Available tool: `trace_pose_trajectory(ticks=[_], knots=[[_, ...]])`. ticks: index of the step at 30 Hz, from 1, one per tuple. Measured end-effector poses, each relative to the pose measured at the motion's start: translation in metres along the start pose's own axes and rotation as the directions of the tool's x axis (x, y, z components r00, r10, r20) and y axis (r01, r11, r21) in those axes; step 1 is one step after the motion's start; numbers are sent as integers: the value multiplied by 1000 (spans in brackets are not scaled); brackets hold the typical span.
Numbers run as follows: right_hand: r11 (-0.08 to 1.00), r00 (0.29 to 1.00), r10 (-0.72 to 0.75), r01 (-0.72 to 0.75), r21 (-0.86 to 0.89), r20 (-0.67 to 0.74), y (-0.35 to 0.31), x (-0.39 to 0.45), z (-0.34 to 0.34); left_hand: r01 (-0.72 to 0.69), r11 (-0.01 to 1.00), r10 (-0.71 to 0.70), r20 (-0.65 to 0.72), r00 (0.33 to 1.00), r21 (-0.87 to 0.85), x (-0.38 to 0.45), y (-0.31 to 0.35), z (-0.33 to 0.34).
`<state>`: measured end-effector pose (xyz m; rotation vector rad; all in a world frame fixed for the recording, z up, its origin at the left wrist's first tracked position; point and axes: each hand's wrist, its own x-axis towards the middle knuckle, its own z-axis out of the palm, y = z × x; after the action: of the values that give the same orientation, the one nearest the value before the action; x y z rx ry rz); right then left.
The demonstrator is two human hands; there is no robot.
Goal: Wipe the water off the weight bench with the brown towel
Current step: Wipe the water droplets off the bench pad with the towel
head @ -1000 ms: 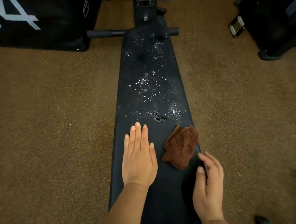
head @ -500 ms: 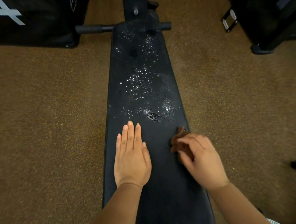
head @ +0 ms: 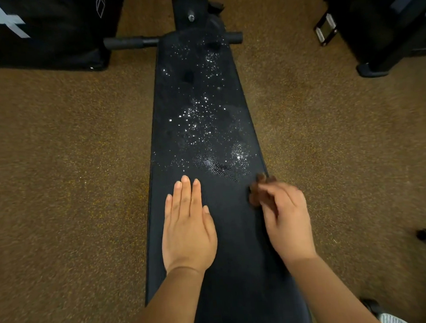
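A long black weight bench [head: 237,271] runs away from me down the middle of the view. Water droplets [head: 205,127] glisten over its far half, with a small puddle [head: 214,165] nearest me. My left hand [head: 187,227] lies flat, palm down, fingers together on the dry near part of the pad. My right hand [head: 284,217] covers the brown towel [head: 257,183] at the bench's right edge, fingers closed over it. Only a small blurred bit of towel shows beyond the fingertips, just short of the puddle.
Brown speckled carpet [head: 60,181] surrounds the bench. A large black bag with white lettering [head: 42,32] sits at the far left, black equipment [head: 384,21] at the far right. The bench's crossbar [head: 131,42] and frame post [head: 190,14] stand at the far end.
My right hand came forward from the bench's near right edge onto the brown towel and closed over it. The left hand has stayed flat on the pad.
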<state>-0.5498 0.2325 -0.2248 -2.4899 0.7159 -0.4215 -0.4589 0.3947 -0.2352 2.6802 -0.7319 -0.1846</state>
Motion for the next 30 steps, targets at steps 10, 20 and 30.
trace_pose_trajectory(ticks=[10,20,30], knots=[[952,932,-304,296,73,196,-16,0,4,3,1000,-3,-1,1000,2,0,1,-3],[983,978,-182,177,58,102,-46,60,47,12,999,-14,26,1000,45,0,1,-2],[997,999,-46,47,-56,16,-8,101,27,16,999,-18,41,999,44,1,2,-3]])
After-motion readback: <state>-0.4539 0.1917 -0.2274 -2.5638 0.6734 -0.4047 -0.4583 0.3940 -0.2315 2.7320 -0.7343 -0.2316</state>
